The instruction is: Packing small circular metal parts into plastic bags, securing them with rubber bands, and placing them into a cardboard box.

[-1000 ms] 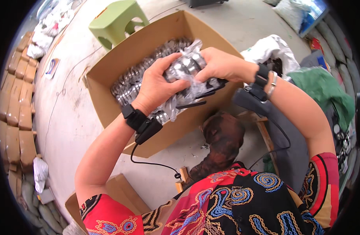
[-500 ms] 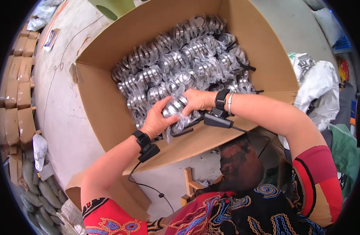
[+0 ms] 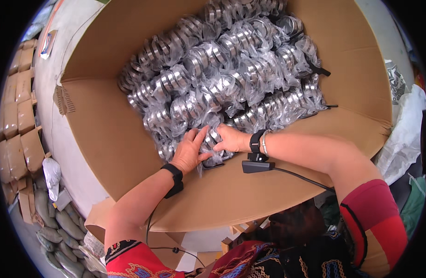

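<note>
My left hand and my right hand grip the two ends of a clear-plastic-wrapped roll of shiny metal discs. The roll sits low against the near wall of a large open cardboard box, next to the other wrapped rolls. Several rows of similar wrapped metal disc rolls fill the box floor, lying slantwise side by side. Whether the discs are lids or rings cannot be made out through the plastic. Part of the held roll is hidden by my fingers.
Brown cartons are stacked along the far left, above a pile of grey-green sacks. White plastic sacking lies right of the box. A black cable runs from the dark device at my right wrist.
My head view has come closer to the box. Both hands have pushed the roll down and toward the near wall, where it rests among the other rolls.
</note>
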Tool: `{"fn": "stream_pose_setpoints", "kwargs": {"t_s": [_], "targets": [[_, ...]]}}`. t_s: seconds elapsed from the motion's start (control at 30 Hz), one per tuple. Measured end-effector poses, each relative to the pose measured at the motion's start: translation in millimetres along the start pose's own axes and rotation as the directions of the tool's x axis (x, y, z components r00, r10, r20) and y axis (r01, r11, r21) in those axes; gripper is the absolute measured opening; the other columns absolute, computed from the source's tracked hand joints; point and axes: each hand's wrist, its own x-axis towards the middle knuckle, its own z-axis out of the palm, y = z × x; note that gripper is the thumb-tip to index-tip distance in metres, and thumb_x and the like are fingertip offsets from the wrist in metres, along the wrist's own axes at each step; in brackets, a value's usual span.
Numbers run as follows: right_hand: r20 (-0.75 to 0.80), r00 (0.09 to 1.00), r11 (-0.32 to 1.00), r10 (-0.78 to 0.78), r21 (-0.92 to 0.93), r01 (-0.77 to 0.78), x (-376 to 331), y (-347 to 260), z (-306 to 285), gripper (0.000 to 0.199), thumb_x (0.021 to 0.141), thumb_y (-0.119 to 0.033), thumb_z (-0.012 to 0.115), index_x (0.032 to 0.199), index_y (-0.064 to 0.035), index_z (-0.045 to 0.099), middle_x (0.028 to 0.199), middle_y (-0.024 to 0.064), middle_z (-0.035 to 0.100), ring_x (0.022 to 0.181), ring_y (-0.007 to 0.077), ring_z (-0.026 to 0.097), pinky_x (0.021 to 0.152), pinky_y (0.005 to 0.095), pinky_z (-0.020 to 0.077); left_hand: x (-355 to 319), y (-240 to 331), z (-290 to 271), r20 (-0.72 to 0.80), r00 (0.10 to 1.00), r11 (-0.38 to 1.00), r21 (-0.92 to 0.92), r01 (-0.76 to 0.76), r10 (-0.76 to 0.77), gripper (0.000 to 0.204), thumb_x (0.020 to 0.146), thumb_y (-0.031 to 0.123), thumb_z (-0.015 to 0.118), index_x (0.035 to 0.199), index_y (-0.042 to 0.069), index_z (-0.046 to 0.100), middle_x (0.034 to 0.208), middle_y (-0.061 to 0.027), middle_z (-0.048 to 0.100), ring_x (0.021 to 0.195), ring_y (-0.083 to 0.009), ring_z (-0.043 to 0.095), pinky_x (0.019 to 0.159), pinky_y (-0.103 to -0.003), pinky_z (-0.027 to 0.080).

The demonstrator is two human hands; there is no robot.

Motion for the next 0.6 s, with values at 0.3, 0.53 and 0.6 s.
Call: {"fn": "stream_pose_setpoints", "kwargs": {"t_s": [0.3, 0.53, 0.6], "targets": [[-0.204, 0.973, 0.971, 0.109, -0.188, -0.148, 3.2, -4.7, 33.3, 0.058, 0.071, -0.016, 0.075, 0.115, 0.0115, 0.049, 0.123, 0.0274, 0.048, 0.120, 0.0392, 0.046, 0.102, 0.0405, 0.0393, -1.1, -12.9, 10.8, -0.034, 0.989, 0.910, 0.396, -0.121, 0.146, 0.094, 0.065, 0.034, 0.081, 0.144, 0.014, 0.034, 0.124, -0.0155, 0.049, 0.109, -0.0319, 0.048, 0.093, -0.045, 0.036], [-0.046, 0.947, 0.929, 0.318, -0.183, -0.321, -4.9, -42.5, 16.9, 0.047, 0.076, -0.003, 0.061, 0.118, 0.0126, 0.049, 0.119, 0.0320, 0.056, 0.112, 0.0388, 0.058, 0.091, 0.0402, 0.0489, -15.1, 3.8, -8.6, -0.022, 0.996, 0.935, 0.347, -0.075, 0.088, 0.098, 0.065, 0.034, 0.082, 0.147, 0.015, 0.030, 0.130, -0.0147, 0.046, 0.117, -0.0336, 0.045, 0.099, -0.046, 0.035], [-0.056, 0.955, 0.931, 0.291, -0.216, -0.296, -10.5, -48.2, 8.8, 0.039, 0.074, -0.002, 0.061, 0.111, 0.0125, 0.056, 0.110, 0.0307, 0.061, 0.103, 0.0375, 0.063, 0.083, 0.0406, 0.0518, -19.3, 16.6, -27.8, -0.009, 0.998, 0.939, 0.339, -0.053, 0.060, 0.096, 0.067, 0.028, 0.081, 0.147, 0.014, 0.029, 0.132, -0.0155, 0.045, 0.120, -0.0353, 0.045, 0.100, -0.047, 0.036]]}}
